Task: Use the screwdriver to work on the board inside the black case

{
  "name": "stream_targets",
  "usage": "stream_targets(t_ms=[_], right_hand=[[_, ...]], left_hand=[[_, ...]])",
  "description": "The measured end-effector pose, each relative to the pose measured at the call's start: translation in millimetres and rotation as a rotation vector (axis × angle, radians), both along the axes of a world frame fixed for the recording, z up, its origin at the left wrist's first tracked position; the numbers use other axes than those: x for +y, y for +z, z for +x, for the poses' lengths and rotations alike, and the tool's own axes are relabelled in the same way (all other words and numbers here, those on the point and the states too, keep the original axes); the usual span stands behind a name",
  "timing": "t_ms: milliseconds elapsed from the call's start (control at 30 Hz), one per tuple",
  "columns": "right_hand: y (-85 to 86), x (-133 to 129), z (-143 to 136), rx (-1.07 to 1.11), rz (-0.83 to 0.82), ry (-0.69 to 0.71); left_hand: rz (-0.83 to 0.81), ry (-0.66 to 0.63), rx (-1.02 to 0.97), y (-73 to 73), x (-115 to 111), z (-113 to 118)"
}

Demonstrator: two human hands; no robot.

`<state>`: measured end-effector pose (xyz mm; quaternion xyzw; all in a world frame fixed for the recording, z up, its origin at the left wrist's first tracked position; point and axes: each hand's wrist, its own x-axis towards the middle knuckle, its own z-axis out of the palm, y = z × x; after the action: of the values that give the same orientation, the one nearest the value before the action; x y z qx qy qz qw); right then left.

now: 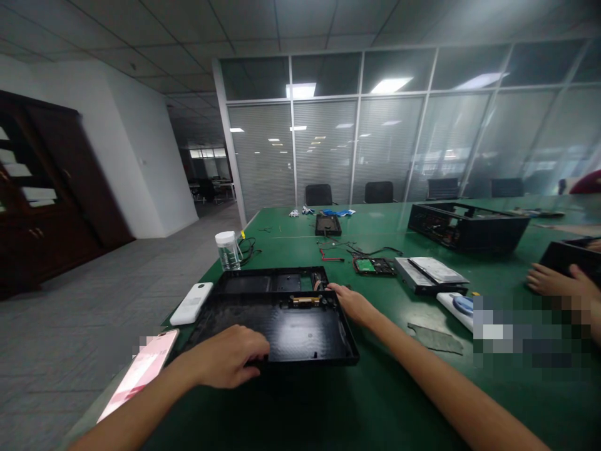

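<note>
The shallow black rectangular casing (295,335) already sits open over the green bench (300,410), its brass-coloured strip (305,301) left in place, my left fingers (256,344) curled at its near edge, my right fingers (337,289) bunched by its far right corner, though what either grips I cannot tell.

a slim left forearm (162,391) between seven and eight o'clock and a slim right forearm (425,369) between four and five, both bare, narrow smoothly toward a bare left hand (229,356) and right hand (351,303).
</note>
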<state>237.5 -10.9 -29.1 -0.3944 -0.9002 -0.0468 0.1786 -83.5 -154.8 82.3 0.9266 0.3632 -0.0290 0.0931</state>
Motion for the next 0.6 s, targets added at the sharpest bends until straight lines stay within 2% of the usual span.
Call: stream_targets(t_ms=[100, 200, 267, 333, 400, 500, 533, 600], right_hand=[[-9.3, 9.7, 40.5, -0.033, 0.101, -0.066], [-16.4, 15.6, 83.2, 0.003, 0.089, -0.204], [-17.9, 16.7, 99.2, 0.074, 0.051, -0.251], [-17.1, 16.6, 101.2, 0.166, 0.008, -0.263], [-15.6, 16.3, 93.0, 0.236, -0.038, -0.257], [-16.1, 15.7, 76.0, 0.286, -0.09, -0.242], [-17.4, 15.3, 71.8, 0.298, -0.102, -0.238], [-21.5, 14.2, 67.1, 0.333, -0.117, -0.239]], left_hand=[[-0.019, 0.002, 0.013, -17.3, 0.0, 0.4], [-0.04, -0.002, 0.036, -35.6, 4.0, 2.5], [-0.071, 0.007, 0.074, -46.5, 9.1, 4.2], [-0.122, 0.042, 0.146, -52.6, 17.3, 7.3], [-0.188, 0.079, 0.22, -52.3, 29.6, 14.9], [-0.231, 0.034, 0.164, -46.5, 56.4, 41.4], [-0.178, -0.012, 0.075, -45.9, 67.0, 54.3], [0.029, -0.13, -0.113, -49.9, 88.3, 83.1]])
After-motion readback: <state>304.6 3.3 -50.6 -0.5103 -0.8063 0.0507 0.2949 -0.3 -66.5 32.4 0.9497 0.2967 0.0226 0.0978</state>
